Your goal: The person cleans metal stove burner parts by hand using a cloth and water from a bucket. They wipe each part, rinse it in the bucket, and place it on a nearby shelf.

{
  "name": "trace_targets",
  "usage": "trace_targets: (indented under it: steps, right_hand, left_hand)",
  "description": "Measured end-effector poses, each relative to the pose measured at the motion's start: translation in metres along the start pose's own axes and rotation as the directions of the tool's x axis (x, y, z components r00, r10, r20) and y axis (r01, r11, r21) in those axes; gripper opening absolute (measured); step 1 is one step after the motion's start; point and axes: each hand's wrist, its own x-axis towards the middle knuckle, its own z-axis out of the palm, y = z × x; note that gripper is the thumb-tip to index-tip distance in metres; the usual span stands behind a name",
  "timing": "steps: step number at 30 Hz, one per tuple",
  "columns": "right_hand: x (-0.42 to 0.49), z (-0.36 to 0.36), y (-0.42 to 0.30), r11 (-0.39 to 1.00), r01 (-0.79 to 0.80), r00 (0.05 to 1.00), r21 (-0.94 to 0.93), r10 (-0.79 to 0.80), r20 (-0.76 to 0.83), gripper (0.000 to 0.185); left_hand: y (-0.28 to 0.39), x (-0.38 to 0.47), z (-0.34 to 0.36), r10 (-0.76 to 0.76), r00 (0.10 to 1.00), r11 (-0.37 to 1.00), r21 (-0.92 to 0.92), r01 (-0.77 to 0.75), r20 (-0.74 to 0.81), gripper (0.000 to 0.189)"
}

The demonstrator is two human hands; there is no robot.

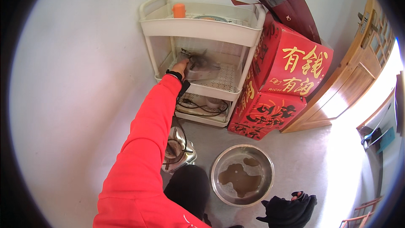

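Note:
My left hand [180, 67], at the end of a red sleeve, reaches to the middle shelf of a cream plastic rack [202, 31]. Its fingers close on the edge of a clear plastic container or bag [202, 74] with dark contents [197, 61], which are blurred. My right hand [296, 196] is at the lower right, mostly hidden by a bunched black cloth [286, 212] that it grips; only fingertips show. Between my knee and the cloth, a round metal basin [214, 182] stands on the floor with some brown liquid [242, 182] in it.
A metal gas stove [188, 157] sits left of the basin. Black cable [205, 114] lies on the rack's bottom shelf; an orange cup [179, 10] is on top. Stacked red boxes [294, 66] bear a dark red bag [294, 12]. A wooden door [351, 85] stands at right.

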Motion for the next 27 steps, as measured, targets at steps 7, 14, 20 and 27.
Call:
trace_targets:
  steps: [7, 14, 20, 27]
  right_hand:
    - [0.003, -0.012, 0.006, 0.892, 0.135, 0.968, -0.431, -0.212, -0.135, 0.025]
    - [0.03, -0.002, 0.052, 0.978, 0.207, 0.937, -0.024, -0.205, -0.283, 0.022]
    - [0.044, 0.02, 0.057, 0.901, 0.428, 0.874, -0.074, -0.433, -0.218, 0.02]
    - [0.051, 0.048, 0.027, 0.766, 0.588, 0.73, -0.259, -0.641, -0.239, 0.017]
  left_hand:
    - [-0.006, -0.025, 0.042, 0.059, 0.997, 0.987, -0.15, -0.065, -0.048, 0.067]
    - [0.005, -0.059, 0.009, 0.25, 0.943, 0.858, -0.501, -0.112, 0.218, 0.031]
    - [-0.029, -0.215, -0.03, 0.345, 0.871, 0.848, -0.513, -0.13, 0.35, 0.016]
    - [-0.157, -0.385, 0.051, 0.202, 0.831, 0.899, -0.435, 0.053, 0.518, 0.038]
